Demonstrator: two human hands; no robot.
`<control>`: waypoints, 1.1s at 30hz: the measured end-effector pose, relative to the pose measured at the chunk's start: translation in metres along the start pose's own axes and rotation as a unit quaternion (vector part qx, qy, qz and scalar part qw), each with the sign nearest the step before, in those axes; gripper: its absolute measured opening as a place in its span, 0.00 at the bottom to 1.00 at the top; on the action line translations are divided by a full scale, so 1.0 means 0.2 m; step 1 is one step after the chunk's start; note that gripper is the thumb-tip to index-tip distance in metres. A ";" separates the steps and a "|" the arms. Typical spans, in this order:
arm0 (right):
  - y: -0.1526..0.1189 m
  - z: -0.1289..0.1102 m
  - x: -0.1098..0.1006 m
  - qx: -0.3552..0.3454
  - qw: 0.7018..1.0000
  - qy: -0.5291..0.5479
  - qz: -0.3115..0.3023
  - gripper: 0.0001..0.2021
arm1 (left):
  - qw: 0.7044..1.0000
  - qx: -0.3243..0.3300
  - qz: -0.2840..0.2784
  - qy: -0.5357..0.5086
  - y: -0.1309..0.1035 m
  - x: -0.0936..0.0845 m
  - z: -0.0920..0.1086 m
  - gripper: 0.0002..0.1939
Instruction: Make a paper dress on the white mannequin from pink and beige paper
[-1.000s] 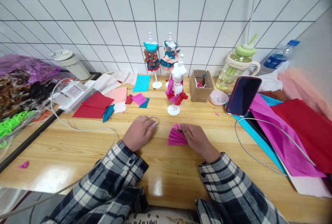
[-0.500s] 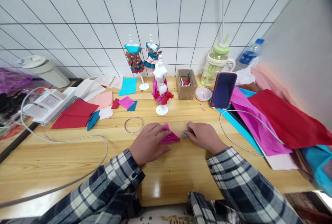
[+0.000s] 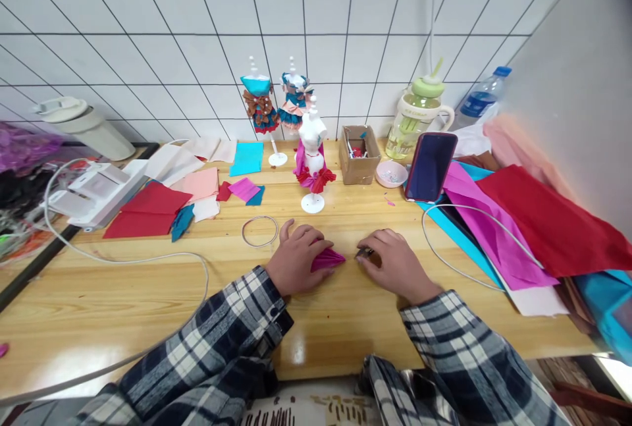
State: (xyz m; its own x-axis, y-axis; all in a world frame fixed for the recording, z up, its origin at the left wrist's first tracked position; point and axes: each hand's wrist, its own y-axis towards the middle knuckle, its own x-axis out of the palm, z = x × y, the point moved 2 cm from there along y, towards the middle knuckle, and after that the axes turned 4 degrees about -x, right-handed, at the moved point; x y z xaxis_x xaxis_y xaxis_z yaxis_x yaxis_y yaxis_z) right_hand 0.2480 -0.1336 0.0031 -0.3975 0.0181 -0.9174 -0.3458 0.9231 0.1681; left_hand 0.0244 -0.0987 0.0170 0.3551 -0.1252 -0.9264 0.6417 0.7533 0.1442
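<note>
My left hand (image 3: 300, 260) is closed on a pleated magenta piece of cloth or paper (image 3: 328, 259), pinning it near the wooden table. The folds narrow to a point on the right, facing my other hand. A short gap away, my right hand (image 3: 395, 261) curls around a small dark metal tool (image 3: 364, 253); most of it is hidden by the fingers, so its kind is unclear. Beyond both hands stands a white mini dress form (image 3: 313, 133) on a round base, with red and magenta ruffles (image 3: 316, 180) at its waist. A thin metal ring (image 3: 259, 231) lies behind my left hand.
Two dressed mini forms (image 3: 259, 106) stand against the tiled wall. Around them are a cardboard box (image 3: 359, 166), a pink dish (image 3: 392, 174), a propped phone (image 3: 430, 167) and a jug (image 3: 417, 120). Coloured sheets (image 3: 553, 215) and a white cable (image 3: 464, 274) lie right; scraps (image 3: 148, 210) lie left.
My left hand has moved slightly right and closed further over the magenta piece. My right hand has turned, showing more of the dark tool. The whole view has shifted a little.
</note>
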 end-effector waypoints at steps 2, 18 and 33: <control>-0.01 -0.01 0.01 0.001 1.000 -0.006 -0.021 0.12 | 1.000 0.000 0.004 -0.006 0.01 0.00 0.02 0.22; 0.03 -0.02 0.06 0.056 0.963 0.263 0.018 0.05 | 0.993 -0.072 -0.012 -0.089 0.04 0.02 -0.01 0.06; 0.19 -0.28 0.02 -0.018 0.979 0.171 -0.113 0.14 | 0.962 -0.192 -0.090 -0.170 -0.02 -0.01 -0.08 0.12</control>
State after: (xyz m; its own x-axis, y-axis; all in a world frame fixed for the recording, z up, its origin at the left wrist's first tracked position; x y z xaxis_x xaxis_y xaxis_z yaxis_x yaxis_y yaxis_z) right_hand 0.1856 -0.1199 0.0267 -0.5668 -0.3204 -0.7590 -0.4847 0.8746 -0.0073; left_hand 0.0104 -0.0913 0.0134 0.5055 -0.4315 -0.7472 0.4385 0.8743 -0.2082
